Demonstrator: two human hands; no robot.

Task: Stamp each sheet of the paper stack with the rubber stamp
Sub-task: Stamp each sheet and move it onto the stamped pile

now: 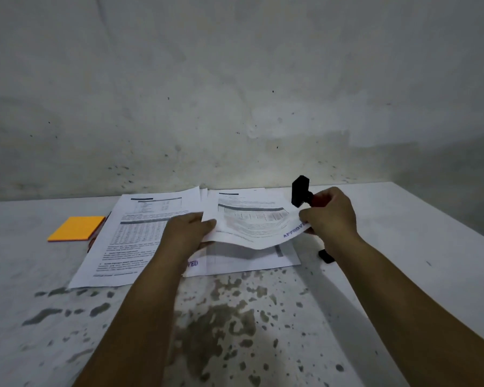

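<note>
A printed sheet [252,219] with a purple APPROVED mark near its right corner is lifted off the right paper stack [246,261]. My left hand [187,230] holds its left edge. My right hand [330,216] pinches its right corner and also holds the black rubber stamp [301,191], whose head points up and to the left. The sheet beneath, on the right stack, also shows a purple stamp mark. A second pile of printed sheets [129,236] lies to the left.
An orange sticky-note pad [77,228] lies left of the papers on the stained white table [235,317]. A small black object [326,256] sits on the table under my right forearm. A grey wall [235,93] rises right behind the table.
</note>
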